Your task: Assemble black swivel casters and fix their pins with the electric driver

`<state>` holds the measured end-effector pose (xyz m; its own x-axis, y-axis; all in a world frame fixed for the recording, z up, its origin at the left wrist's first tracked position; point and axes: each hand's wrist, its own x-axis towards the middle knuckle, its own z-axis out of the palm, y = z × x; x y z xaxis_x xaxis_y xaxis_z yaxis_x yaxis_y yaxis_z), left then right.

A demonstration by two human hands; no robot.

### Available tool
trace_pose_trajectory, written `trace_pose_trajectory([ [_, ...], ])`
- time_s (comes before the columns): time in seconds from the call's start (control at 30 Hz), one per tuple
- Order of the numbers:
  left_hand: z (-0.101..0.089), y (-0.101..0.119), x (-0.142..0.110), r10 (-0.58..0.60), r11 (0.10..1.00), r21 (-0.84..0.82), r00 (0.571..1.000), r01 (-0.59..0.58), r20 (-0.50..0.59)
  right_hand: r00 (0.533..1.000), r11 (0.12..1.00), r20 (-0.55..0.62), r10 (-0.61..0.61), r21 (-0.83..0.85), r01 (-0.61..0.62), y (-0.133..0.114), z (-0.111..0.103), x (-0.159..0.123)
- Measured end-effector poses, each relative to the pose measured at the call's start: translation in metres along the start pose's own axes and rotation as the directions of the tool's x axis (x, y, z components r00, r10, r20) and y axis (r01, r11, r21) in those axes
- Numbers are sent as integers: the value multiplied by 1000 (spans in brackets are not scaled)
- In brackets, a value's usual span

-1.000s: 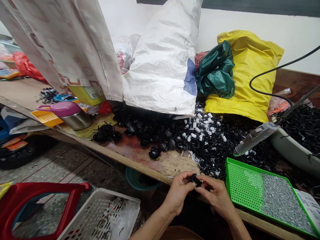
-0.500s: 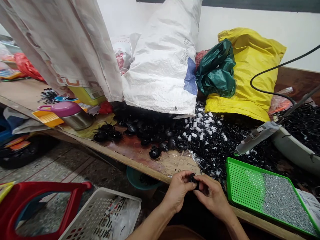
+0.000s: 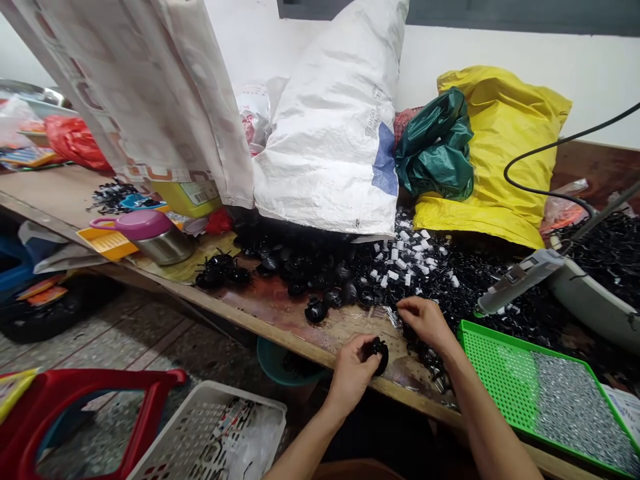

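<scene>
Near the bench's front edge, my left hand [image 3: 354,373] is closed round a round black plastic part [image 3: 381,355]. Farther back and to the right, my right hand [image 3: 425,321] reaches over the heap, fingertips pinched together beside a small bundle of thin metal pins [image 3: 393,316]. What those fingertips hold, if anything, is too small to tell. Small black pieces [image 3: 465,287] lie heaped behind the right hand, with several white blocks [image 3: 407,257] on top. A similar round black part [image 3: 316,309] sits on the wood, in front of a pile of dark round parts [image 3: 300,267].
A green perforated tray [image 3: 493,373] of small metal pieces stands at right, below a grey screwdriver-like tool [image 3: 520,281]. White [image 3: 330,147] and yellow sacks [image 3: 510,153] line the back. A purple-lidded flask [image 3: 160,237] stands left; a white basket [image 3: 200,433] is below.
My right hand has left the black part and moved up and right to the metal pins. My left hand keeps the part, lowered slightly. The view has shifted a little.
</scene>
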<state>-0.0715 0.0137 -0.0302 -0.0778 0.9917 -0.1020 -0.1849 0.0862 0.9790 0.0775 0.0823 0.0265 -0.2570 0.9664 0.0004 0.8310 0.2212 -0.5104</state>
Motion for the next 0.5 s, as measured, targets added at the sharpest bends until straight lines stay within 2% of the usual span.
trace_pose_trajectory([
  [0.1,-2,-5,2,107,979,168,993,-113,44,990,977,-98,103,-175,-119,-5,6,35],
  [0.2,-3,-5,1,122,957,253,989,-139,78,972,923,-157,173,-319,-216,-14,21,57],
  [0.3,-4,-4,0,118,947,289,990,-137,82,965,879,-172,199,-405,-253,-16,27,64],
  [0.37,-5,-2,-1,127,939,312,989,-146,81,966,864,-154,206,-434,-254,-11,20,64],
  [0.5,-5,1,-1,129,930,337,989,-145,68,969,853,-142,203,-461,-246,4,-7,57],
])
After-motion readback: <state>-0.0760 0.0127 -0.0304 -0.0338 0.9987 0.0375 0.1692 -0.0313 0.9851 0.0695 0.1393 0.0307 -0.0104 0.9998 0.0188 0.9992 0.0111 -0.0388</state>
